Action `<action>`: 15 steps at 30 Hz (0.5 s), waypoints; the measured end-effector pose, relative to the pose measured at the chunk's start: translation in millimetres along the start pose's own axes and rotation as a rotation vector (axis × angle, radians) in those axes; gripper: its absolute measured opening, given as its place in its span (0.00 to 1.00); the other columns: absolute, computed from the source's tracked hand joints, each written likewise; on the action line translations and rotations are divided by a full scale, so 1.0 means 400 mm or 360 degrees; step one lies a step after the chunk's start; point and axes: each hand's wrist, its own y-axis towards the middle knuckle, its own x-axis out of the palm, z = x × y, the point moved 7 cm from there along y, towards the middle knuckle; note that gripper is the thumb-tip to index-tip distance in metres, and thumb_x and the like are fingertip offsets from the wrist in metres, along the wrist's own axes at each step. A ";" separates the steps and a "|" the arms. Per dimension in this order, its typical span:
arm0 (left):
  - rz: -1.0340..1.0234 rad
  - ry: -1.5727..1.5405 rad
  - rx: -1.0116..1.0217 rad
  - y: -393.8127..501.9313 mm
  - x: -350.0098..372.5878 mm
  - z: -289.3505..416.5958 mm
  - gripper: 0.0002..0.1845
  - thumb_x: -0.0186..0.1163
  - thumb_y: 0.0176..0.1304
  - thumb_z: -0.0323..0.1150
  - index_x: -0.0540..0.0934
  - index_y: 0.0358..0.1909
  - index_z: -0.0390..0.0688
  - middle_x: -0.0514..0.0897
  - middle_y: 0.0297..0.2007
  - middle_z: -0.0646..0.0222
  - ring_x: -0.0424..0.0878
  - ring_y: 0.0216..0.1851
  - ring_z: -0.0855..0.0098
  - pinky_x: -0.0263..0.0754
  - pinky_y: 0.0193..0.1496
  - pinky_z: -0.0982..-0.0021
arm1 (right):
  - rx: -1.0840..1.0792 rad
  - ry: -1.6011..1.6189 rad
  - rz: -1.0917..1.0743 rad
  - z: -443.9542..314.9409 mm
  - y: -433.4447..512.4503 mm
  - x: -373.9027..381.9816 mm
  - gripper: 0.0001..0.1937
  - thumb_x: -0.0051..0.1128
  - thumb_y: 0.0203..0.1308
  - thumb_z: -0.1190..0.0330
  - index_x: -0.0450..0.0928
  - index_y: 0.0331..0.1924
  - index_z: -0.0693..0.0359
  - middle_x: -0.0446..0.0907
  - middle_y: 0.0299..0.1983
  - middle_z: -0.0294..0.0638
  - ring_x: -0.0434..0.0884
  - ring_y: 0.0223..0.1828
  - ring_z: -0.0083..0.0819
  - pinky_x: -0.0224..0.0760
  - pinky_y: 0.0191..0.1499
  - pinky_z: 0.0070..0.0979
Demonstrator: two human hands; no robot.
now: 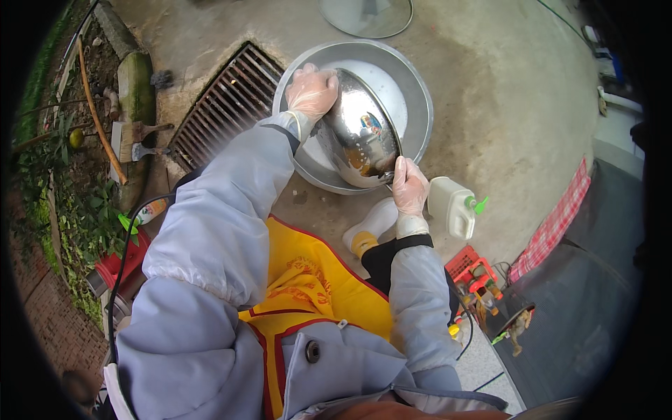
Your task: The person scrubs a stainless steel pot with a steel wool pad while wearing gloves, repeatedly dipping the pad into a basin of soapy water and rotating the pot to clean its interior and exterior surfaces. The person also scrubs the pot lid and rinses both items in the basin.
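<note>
A shiny metal pan [362,126], wet with suds, is tilted over a wide metal basin [420,100]. My left hand [312,93], in a clear thin glove, is closed at the pan's upper left edge; its fingertips are partly hidden. With thumb and fingers, my gloved right hand [410,186] grips the lower right edge, near a small metal fitting. Whitish soapy water [387,86] shows in the basin behind the pan. A coloured patch or reflection shows on the pan's shiny surface.
Left of the basin lies a rusty drain grate [226,105]. A white jug with a green nozzle [452,207] stands at the right, near a white shoe [373,223]. A round lid [367,18] lies beyond the basin. Brushes [137,139] rest by the garden edge.
</note>
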 end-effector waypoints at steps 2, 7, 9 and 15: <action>0.0098 0.0059 0.0248 -0.027 -0.010 0.030 0.16 0.59 0.68 0.43 0.89 0.52 0.54 0.81 0.54 0.56 0.77 0.59 0.54 0.74 0.59 0.54 | -0.0033 -0.0230 -0.0017 -0.030 0.018 0.001 0.19 0.49 0.76 0.57 0.76 0.38 0.67 0.79 0.36 0.54 0.81 0.40 0.53 0.74 0.46 0.39; 0.0179 0.0072 0.0896 -0.168 -0.014 0.185 0.16 0.63 0.64 0.40 0.88 0.53 0.57 0.81 0.54 0.61 0.75 0.60 0.58 0.68 0.60 0.52 | 0.0269 0.0119 0.0294 -0.081 0.096 0.047 0.23 0.37 0.81 0.54 0.78 0.45 0.68 0.82 0.40 0.59 0.80 0.46 0.62 0.72 0.51 0.47; 0.0161 0.0191 0.1275 -0.214 -0.009 0.238 0.15 0.65 0.61 0.40 0.88 0.50 0.56 0.81 0.53 0.65 0.75 0.60 0.61 0.67 0.60 0.51 | 0.0441 0.0051 0.0309 -0.072 0.111 0.063 0.27 0.35 0.81 0.51 0.81 0.48 0.67 0.84 0.41 0.62 0.81 0.47 0.63 0.73 0.51 0.47; 0.0280 -0.0094 0.0916 -0.110 -0.027 0.132 0.11 0.65 0.62 0.38 0.90 0.45 0.61 0.82 0.49 0.65 0.78 0.55 0.61 0.71 0.56 0.56 | 0.0474 0.0340 0.0299 -0.002 0.123 0.078 0.28 0.42 0.79 0.49 0.86 0.49 0.68 0.87 0.38 0.56 0.86 0.40 0.47 0.75 0.49 0.37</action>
